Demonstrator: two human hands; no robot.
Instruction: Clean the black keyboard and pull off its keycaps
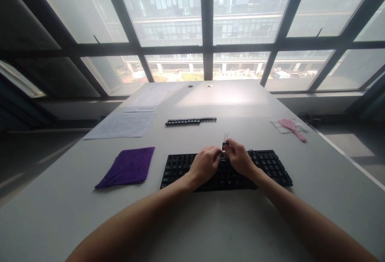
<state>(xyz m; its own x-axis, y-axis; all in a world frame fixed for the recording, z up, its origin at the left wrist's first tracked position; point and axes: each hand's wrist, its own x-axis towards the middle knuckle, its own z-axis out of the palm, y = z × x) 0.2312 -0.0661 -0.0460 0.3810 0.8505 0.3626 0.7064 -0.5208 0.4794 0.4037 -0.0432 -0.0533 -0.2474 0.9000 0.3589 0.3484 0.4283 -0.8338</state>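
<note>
A black keyboard (pixel 270 166) lies on the grey table (pixel 210 222) in front of me. Both hands hover together over its middle. My right hand (pixel 239 158) is closed on a small wire keycap puller (pixel 225 136), whose thin prongs stick up above the fingers, with a dark keycap at its base. My left hand (pixel 206 164) is curled with its fingertips pinched against the same spot; what it holds is too small to name. A row of removed black keycaps (pixel 190 121) is lined up farther back on the table.
A purple cloth (pixel 128 166) lies left of the keyboard. Printed paper sheets (pixel 123 125) sit at the back left. A pink brush (pixel 291 127) rests on a clear bag at the right. Large windows stand behind the table's far edge.
</note>
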